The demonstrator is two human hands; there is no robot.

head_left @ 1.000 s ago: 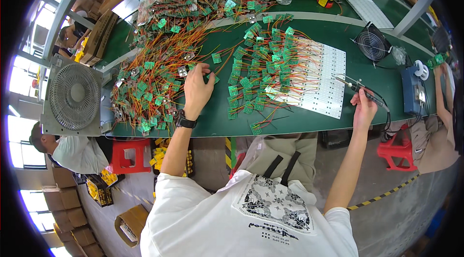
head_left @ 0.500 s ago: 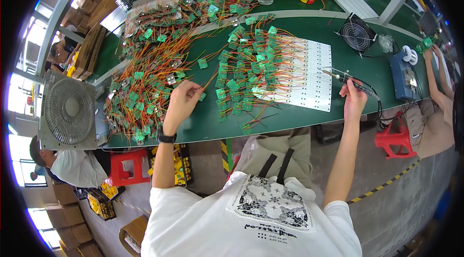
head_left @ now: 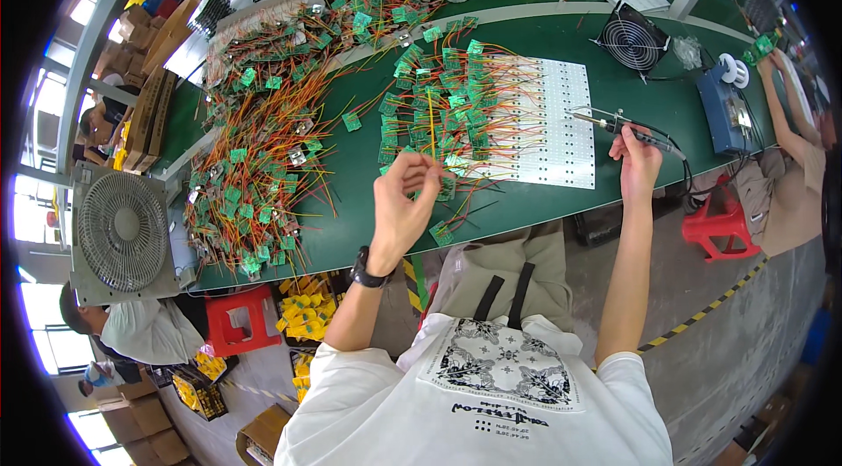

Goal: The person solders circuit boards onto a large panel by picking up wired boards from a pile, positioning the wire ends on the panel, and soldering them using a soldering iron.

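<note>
At far left, a grey box fan (head_left: 122, 231) stands by the worktop (head_left: 351, 225), next to a heap of wired circuit boards (head_left: 237, 194). A strip of green surface separates that heap from the left hand (head_left: 403, 207), with one loose circuit board (head_left: 352, 121) lying on it, farther from the person. The left hand's thumb and fingertips look pinched together on a yellow-orange wire (head_left: 431, 115), whose long axis runs away from the person, over rows of boards (head_left: 474, 115); its far end is lost among them. The white panel (head_left: 570, 150) lies to the right of the left hand, its near edge set back from the worktop's front edge. Over its right part points the soldering iron (head_left: 618, 124), slanted with tip leftward; whether it touches cannot be told. The right hand (head_left: 640, 170), closed round the handle, is just beyond the panel's right edge and nearer that side than the left hand. Green surface continues rightward to the blue box (head_left: 724, 111), below a black fan (head_left: 630, 41).
</note>
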